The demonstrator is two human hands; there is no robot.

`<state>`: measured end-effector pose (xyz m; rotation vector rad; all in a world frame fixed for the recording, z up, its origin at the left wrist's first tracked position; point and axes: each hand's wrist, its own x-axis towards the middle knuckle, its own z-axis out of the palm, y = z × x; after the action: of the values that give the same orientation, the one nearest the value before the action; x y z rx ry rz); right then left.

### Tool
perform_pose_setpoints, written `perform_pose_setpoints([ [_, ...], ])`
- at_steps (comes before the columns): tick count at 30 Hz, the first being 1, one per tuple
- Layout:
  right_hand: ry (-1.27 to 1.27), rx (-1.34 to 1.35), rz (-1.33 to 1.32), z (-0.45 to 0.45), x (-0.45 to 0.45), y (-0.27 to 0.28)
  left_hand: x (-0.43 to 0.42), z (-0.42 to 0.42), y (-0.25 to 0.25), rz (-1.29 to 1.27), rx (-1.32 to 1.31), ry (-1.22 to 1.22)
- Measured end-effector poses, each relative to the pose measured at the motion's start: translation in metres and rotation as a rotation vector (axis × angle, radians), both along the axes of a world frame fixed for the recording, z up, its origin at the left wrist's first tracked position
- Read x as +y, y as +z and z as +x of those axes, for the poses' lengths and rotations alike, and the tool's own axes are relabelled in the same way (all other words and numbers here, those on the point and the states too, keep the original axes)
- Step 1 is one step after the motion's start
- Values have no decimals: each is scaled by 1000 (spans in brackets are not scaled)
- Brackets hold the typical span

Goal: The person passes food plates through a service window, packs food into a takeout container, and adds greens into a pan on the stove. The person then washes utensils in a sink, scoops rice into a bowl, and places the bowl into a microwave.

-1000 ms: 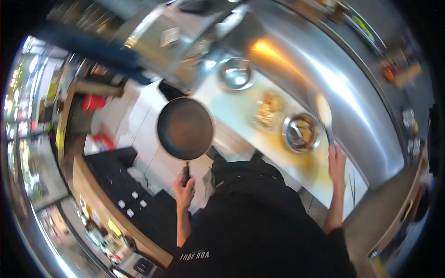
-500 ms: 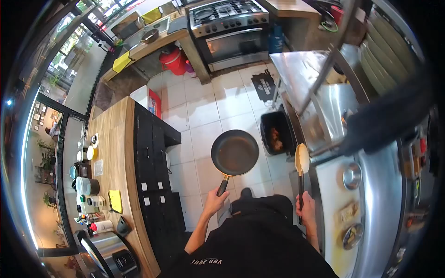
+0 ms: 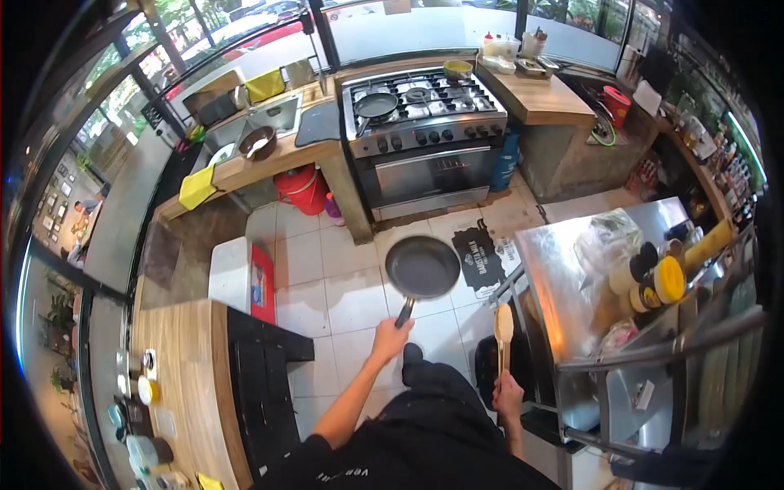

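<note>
My left hand (image 3: 392,340) is closed round the handle of a dark frying pan (image 3: 423,267), held out over the tiled floor. The pan's inside faces up and looks bare. In my right hand (image 3: 507,394) is a long-handled cooking spoon (image 3: 505,325) with a beige oval head. Its head points forward, away from my body. Below the spoon, partly hidden by my right hand, stands a black bin (image 3: 487,367).
Ahead is a gas stove (image 3: 429,131) with a small pan (image 3: 376,105) and a pot (image 3: 457,69) on it. A steel table (image 3: 563,286) with jars stands right. Left are a wooden counter (image 3: 184,351) and a white-and-red cooler (image 3: 233,273). A flattened carton (image 3: 480,257) lies on the floor.
My view has lifted and moved forward, closer to the stove and the steel table. Both hands still hold the frying pan and the spoon.
</note>
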<state>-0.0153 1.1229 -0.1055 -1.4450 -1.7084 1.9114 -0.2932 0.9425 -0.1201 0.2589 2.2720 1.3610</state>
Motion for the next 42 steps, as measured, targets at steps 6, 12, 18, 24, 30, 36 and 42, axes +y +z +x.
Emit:
perform_pose_setpoints([
  [6,-124,46,-27,-155,52,48,120,-262,96,114,-4,-106],
  [12,-402,-13,97,-237,111,2,170,-619,169,77,82,-211],
  [18,-899,-37,-54,-412,160,-21,227,-948,91,29,96,-172],
  [24,-881,-71,-84,-547,209,23,243,-1028,25,-29,-26,-169],
  [30,-776,-70,-23,-618,242,39,246,-1051,6,-78,-114,-233],
  [36,-955,294,-210,-687,273,67,253,-1027,24,-288,1095,-255],
  [42,-1113,1082,-261,-777,320,111,369,-780,108,19,14,-643],
])
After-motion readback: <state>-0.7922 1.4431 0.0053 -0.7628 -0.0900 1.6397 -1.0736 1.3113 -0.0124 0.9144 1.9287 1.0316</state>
